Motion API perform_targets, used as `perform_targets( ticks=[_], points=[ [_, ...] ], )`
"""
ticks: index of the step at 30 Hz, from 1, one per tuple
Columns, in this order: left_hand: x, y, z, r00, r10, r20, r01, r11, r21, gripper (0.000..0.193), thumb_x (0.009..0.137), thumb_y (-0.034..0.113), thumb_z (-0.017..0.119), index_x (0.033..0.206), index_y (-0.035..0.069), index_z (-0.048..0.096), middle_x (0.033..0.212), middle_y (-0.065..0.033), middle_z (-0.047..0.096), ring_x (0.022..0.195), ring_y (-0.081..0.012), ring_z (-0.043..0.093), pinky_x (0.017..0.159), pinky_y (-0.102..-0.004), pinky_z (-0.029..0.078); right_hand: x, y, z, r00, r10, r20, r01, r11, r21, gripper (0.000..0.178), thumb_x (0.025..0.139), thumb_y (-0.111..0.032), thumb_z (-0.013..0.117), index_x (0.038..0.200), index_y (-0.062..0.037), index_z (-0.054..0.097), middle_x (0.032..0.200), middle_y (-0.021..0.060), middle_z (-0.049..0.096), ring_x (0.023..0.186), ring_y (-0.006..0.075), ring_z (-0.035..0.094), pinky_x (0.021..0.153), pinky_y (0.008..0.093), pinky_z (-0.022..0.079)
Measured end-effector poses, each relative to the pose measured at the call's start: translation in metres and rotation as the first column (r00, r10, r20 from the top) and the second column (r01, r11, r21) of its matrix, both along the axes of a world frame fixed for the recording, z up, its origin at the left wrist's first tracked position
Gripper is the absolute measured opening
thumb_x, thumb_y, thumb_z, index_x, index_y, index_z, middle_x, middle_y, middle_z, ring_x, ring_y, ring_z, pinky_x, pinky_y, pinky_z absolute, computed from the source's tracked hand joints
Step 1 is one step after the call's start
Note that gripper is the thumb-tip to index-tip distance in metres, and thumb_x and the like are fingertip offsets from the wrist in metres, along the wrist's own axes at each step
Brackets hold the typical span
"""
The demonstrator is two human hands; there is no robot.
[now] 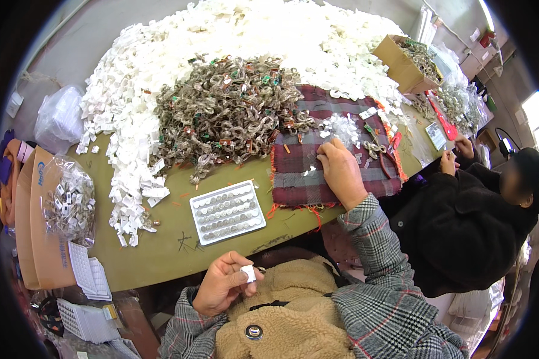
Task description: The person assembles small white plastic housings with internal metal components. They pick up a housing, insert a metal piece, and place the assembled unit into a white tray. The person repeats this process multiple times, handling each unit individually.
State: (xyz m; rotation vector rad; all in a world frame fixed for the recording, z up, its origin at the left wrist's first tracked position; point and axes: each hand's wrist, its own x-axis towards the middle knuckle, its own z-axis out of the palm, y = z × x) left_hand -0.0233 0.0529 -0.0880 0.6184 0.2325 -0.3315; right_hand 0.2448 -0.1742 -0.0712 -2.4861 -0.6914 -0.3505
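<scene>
My left hand is closed on a small white plastic housing, held in front of my body below the table's edge. Over the plaid cloth, my right hand has its fingers bent together at the near side of a heap of small clear plastic pieces. Whatever its fingertips pinch is too small to make out. A pair of red-handled pliers and scissors rest right of that hand. Between my hands, a white tray holds rows of round silvery pieces like button cells.
A tangle of wire bundles sits before a huge pile of white plastic housings. Cardboard boxes stand left and far right. Stacked trays are lower left. Close on the right, a co-worker in black works with both hands.
</scene>
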Motion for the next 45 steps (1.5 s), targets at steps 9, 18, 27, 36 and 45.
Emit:
perform_targets(
  ticks=[9, 18, 27, 36, 45],
  points=[
    [-0.006, 0.0, 0.003, 0.998, 0.055, -0.03, -0.054, 0.998, 0.025, 0.016, 0.096, 0.003, 0.061, 0.112, 0.002, 0.058, 0.105, -0.0198, 0.07, 0.08, -0.0175, 0.07, 0.07, -0.0293, 0.061, 0.003, 0.004, 0.006, 0.99, 0.019, 0.141, -0.016, 1.0, -0.02, 0.007, 0.088, -0.009, 0.06, 0.089, -0.0026, 0.06, 0.088, 0.0176, 0.06, 0.076, 0.0402, 0.062, 0.066, 0.0465, 0.051],
    [-0.011, 0.003, -0.003, 0.976, 0.217, 0.005, -0.216, 0.974, -0.068, 0.026, 0.1, 0.009, 0.056, 0.125, 0.0, 0.055, 0.112, -0.0207, 0.067, 0.088, -0.0205, 0.071, 0.082, -0.0354, 0.062, -0.153, 0.051, 0.026, 0.556, 0.626, -0.546, -0.147, 0.721, 0.677, 0.012, 0.084, 0.003, 0.068, 0.096, 0.0014, 0.064, 0.078, 0.0014, 0.063, 0.066, 0.0076, 0.059, 0.06, 0.0248, 0.051],
    [-0.019, 0.007, -0.008, 0.961, 0.274, 0.043, -0.268, 0.957, -0.111, 0.028, 0.1, 0.012, 0.057, 0.125, -0.001, 0.056, 0.103, -0.0141, 0.068, 0.087, -0.0201, 0.071, 0.082, -0.037, 0.062, -0.164, 0.081, 0.019, 0.638, 0.715, -0.286, -0.435, 0.641, 0.632, 0.016, 0.08, 0.005, 0.07, 0.094, 0.0014, 0.066, 0.099, 0.012, 0.065, 0.088, 0.0207, 0.066, 0.077, 0.03, 0.054],
    [-0.021, 0.001, -0.009, 0.959, 0.283, -0.007, -0.284, 0.959, -0.008, 0.026, 0.1, 0.007, 0.057, 0.123, -0.004, 0.057, 0.107, -0.0161, 0.068, 0.087, -0.0214, 0.069, 0.081, -0.0371, 0.061, -0.158, 0.075, 0.014, 0.665, 0.731, -0.154, -0.563, 0.626, 0.539, 0.017, 0.078, 0.006, 0.07, 0.092, 0.0003, 0.065, 0.097, 0.0113, 0.066, 0.082, 0.0223, 0.067, 0.073, 0.03, 0.054],
    [-0.011, -0.001, -0.004, 0.968, 0.241, 0.062, -0.239, 0.97, -0.048, 0.023, 0.1, 0.001, 0.05, 0.122, -0.005, 0.056, 0.107, -0.0246, 0.067, 0.085, -0.0241, 0.069, 0.08, -0.0397, 0.061, -0.066, -0.006, 0.033, 0.97, 0.082, -0.231, -0.002, 0.946, 0.325, 0.003, 0.085, -0.001, 0.06, 0.084, 0.0006, 0.057, 0.081, 0.0142, 0.055, 0.07, 0.0313, 0.06, 0.065, 0.0393, 0.048]
  ],
)
